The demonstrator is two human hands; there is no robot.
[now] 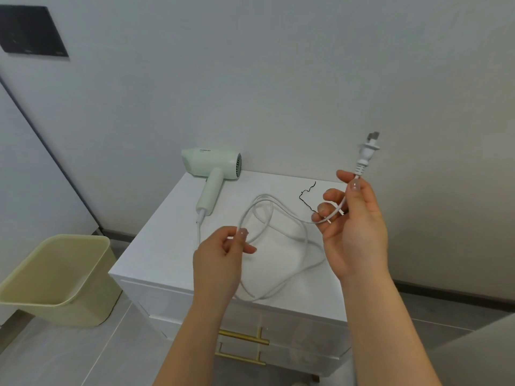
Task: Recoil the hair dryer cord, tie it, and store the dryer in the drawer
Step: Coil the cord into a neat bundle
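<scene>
A pale green hair dryer [216,168] lies on its side at the back of the white cabinet top [167,246], handle pointing toward me. Its white cord [281,240] runs from the handle in loose loops over the top. My left hand [220,254] pinches a loop of the cord between thumb and fingers. My right hand [354,221] is raised above the top and grips the cord just below the white plug [366,154], which points up. A thin black twist tie [306,196] lies on the top behind my right hand.
The cabinet has drawers with gold bar handles [242,338] below the top, both closed. A beige plastic bin [55,280] stands on the floor to the left. A grey wall rises right behind the cabinet.
</scene>
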